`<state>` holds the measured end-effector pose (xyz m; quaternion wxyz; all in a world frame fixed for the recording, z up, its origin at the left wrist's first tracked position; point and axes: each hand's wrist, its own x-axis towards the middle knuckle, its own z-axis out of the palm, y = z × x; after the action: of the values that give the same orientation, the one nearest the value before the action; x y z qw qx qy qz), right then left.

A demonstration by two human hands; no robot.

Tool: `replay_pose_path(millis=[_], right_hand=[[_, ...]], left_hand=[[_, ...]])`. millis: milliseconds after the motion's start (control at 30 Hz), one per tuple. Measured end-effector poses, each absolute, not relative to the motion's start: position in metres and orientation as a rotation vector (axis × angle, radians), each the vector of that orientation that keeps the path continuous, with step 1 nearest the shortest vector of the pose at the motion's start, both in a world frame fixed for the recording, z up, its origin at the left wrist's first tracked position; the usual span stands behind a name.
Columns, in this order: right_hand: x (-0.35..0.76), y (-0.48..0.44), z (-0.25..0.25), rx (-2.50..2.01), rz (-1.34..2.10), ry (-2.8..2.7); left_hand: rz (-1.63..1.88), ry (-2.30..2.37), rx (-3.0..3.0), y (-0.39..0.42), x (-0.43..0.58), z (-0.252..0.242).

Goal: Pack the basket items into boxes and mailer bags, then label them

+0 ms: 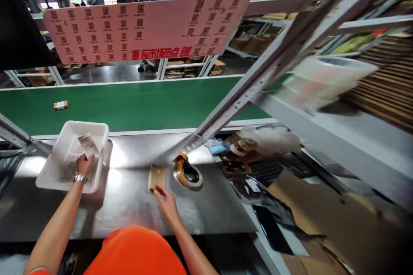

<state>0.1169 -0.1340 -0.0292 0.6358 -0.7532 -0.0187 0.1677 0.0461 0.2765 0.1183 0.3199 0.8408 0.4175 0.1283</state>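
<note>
My left hand (84,165), a watch on its wrist, reaches into a white plastic basket (106,131) on the metal workbench. Its fingers are closed on the lower edge of a small clear plastic packet (87,142), whose contents I cannot make out. Further right, a small flat brown cardboard box (158,176) lies on the bench. The fingers of my right hand (165,201) pinch the near edge of this box. Just beyond that hand sits a tape dispenser (187,173) with a roll of tape and a yellow-orange end.
A green conveyor belt (138,104) runs behind the bench, carrying a small parcel (61,105). A pink code board (161,30) hangs above. At right stand a slanted metal post (238,99), a keyboard (274,168), a phone (272,228) and cardboard sheets (322,219).
</note>
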Motion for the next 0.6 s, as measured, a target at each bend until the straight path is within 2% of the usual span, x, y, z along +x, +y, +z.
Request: replay_pose_path(millis=[167,300,433,600], right_hand=[[0.112,-0.107,0.040,-1.388,0.554,-0.037],[0.111,-0.115,0.067,-1.465,0.493,-0.110],[0.100,-0.144,0.070,-1.453,0.548,-0.096],[0.083,-0.187,0.066,-1.203,0.567,0.125]], left_hand=[[0.140,0.650,1.807,0.136,0.052,0.094],[-0.048,0.468,1.533,0.043,0.047,0.077],[-0.139,0.390,1.443,0.008,0.043,0.074],[-0.161,0.456,1.351,-0.025,0.049,0.072]])
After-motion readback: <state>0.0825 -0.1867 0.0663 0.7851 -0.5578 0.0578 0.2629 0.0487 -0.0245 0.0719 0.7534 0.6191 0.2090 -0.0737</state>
